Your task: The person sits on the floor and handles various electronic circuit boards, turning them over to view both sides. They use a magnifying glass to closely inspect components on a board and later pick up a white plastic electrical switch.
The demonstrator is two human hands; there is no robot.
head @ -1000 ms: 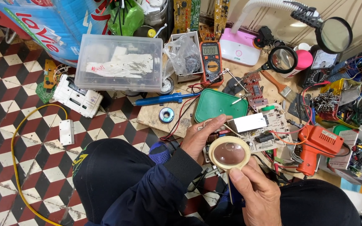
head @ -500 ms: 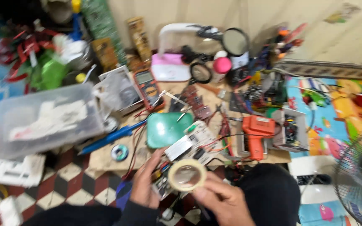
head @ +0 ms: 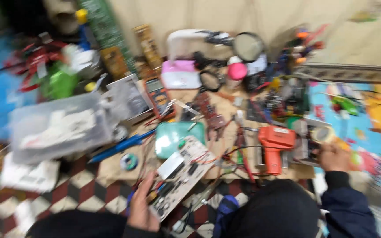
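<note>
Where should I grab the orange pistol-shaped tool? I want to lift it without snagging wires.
Grip the orange pistol-shaped tool by its handle, the leg pointing toward the person, coming from the near side. It lies flat on the brown board, handle clear; red wires run along its left, so avoid that side.

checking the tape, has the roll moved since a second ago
Yes. The tape roll, in the right hand, has gone from over the circuit board to right of the orange tool.

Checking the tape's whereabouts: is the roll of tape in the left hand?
No, the roll of tape is in the right hand; the left hand grips the circuit board.
</note>
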